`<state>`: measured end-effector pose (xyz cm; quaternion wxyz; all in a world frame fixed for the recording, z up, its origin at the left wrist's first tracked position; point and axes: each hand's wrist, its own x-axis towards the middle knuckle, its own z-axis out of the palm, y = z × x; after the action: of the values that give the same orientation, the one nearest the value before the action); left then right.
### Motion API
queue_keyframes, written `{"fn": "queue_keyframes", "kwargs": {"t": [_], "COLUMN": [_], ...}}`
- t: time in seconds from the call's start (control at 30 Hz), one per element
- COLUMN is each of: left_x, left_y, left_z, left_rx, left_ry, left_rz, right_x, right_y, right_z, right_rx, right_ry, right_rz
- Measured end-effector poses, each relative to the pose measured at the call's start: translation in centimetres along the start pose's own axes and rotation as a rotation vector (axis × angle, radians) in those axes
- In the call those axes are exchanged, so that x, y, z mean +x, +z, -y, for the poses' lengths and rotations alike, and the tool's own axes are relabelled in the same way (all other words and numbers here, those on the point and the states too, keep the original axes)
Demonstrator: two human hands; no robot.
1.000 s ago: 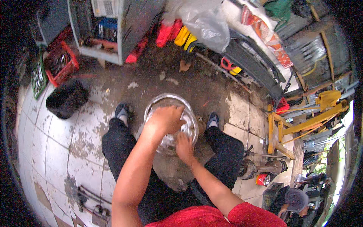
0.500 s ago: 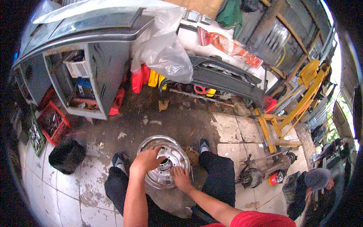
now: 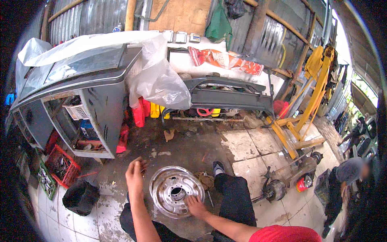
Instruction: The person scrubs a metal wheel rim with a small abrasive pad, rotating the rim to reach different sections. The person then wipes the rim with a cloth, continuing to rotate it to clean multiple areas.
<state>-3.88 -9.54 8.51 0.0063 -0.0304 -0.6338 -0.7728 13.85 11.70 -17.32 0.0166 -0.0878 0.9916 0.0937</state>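
Observation:
A shiny steel wheel rim (image 3: 176, 191) lies flat on the stained floor between my legs. My left hand (image 3: 134, 176) is lifted off the rim, just to its left, with the fingers loosely curled and nothing in them. My right hand (image 3: 196, 206) rests on the rim's near right edge, fingers spread on the metal. A dirty rag (image 3: 205, 180) lies on the floor at the rim's right side, next to my right shoe (image 3: 218, 166).
A grey shelf unit (image 3: 86, 113) under plastic sheeting stands at the left, with a red crate (image 3: 62, 166) and a black bag (image 3: 80, 196) below it. A grey bumper (image 3: 229, 97) lies at the back. A yellow hoist (image 3: 300, 121) and an axle part (image 3: 278, 189) stand right; another person (image 3: 350, 177) sits far right.
The view has tilted up, showing more of the workshop. My left hand has lifted off the rim's top and moved left; my right hand stays at the rim's near edge.

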Motion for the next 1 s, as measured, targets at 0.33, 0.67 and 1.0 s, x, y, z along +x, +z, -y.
{"fn": "queue_keyframes", "kwargs": {"t": [0.33,0.67,1.0], "left_x": [1.3,-2.9,-11.0], "left_y": [-2.7,0.5,2.7], "left_z": [3.1,20.2,26.8], "left_rx": [-0.629,1.203,1.435], "left_ry": [-0.149,0.031,-0.324], "left_rz": [-0.149,0.142,0.321], "right_x": [0.6,1.5,1.4], "right_y": [-1.0,0.3,2.0], "right_z": [0.4,1.0,0.5], "right_rx": [0.084,0.15,-0.009], "right_ry": [-0.067,-0.149,-0.07], "right_rz": [0.03,-0.077,-0.099]}}
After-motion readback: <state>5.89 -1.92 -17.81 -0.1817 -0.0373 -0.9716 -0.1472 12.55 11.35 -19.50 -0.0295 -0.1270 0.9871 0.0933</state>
